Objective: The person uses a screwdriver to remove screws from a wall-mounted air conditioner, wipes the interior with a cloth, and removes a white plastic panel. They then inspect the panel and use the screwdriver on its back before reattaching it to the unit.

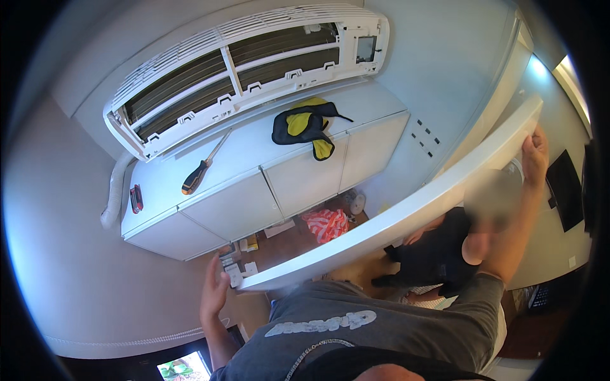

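Note:
A long white curved panel (387, 213) crosses the view diagonally. My right hand (534, 152) grips its upper right end. My left hand (213, 292), fingers raised and apart, is beside its lower left end; I cannot tell whether it touches. Above hangs a wall air-conditioner unit (232, 82) with its filters and inner frame exposed. On the white cabinet (232, 219) under it lie an orange-and-black screwdriver (194, 178), a small red-and-black tool (136, 199) and a black-and-yellow cloth item (298, 127).
A person in dark clothing (429, 254) is below the panel at right. A red-striped bundle (325, 223) sits under the cabinet. A white hose (114, 197) runs down left of the unit. A dark screen (562, 190) is on the right; a lit screen (181, 368) is at bottom left.

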`<state>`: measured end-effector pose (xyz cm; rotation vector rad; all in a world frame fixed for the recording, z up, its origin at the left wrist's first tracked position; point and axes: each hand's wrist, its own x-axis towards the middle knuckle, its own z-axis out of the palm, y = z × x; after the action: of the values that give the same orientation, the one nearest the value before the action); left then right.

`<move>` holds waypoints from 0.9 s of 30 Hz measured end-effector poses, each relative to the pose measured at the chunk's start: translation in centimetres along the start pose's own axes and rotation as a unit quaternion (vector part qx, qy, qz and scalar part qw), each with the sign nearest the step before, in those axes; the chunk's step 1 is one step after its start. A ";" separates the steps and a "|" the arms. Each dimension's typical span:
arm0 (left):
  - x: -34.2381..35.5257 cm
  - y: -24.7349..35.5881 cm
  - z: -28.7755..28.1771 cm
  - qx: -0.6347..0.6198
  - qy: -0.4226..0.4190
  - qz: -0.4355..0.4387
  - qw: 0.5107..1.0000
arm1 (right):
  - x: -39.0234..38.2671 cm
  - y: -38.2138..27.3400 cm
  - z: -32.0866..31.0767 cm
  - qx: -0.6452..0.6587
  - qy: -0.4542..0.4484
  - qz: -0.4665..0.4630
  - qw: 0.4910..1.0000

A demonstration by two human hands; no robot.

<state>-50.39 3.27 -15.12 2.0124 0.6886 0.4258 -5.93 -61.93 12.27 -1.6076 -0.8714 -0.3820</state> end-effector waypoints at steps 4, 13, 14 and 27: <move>-0.5 1.0 -2.6 -0.519 -0.143 0.018 0.843 | 0.8 4.2 2.2 0.059 -0.017 0.087 0.994; 0.4 13.7 -14.7 -0.380 0.239 0.144 0.882 | 12.4 8.8 14.4 0.154 -0.008 0.250 0.956; 2.3 14.4 -16.5 -0.337 0.256 0.148 0.894 | 14.4 8.6 15.0 0.120 -0.013 0.253 0.960; 27.8 21.9 -44.3 -0.385 -0.002 0.218 0.897 | 30.2 5.1 16.5 -0.147 -0.144 0.112 0.972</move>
<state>-46.38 41.34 26.75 1.3759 0.0112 0.8112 14.19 -36.56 25.11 -2.0508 -0.8654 -0.1220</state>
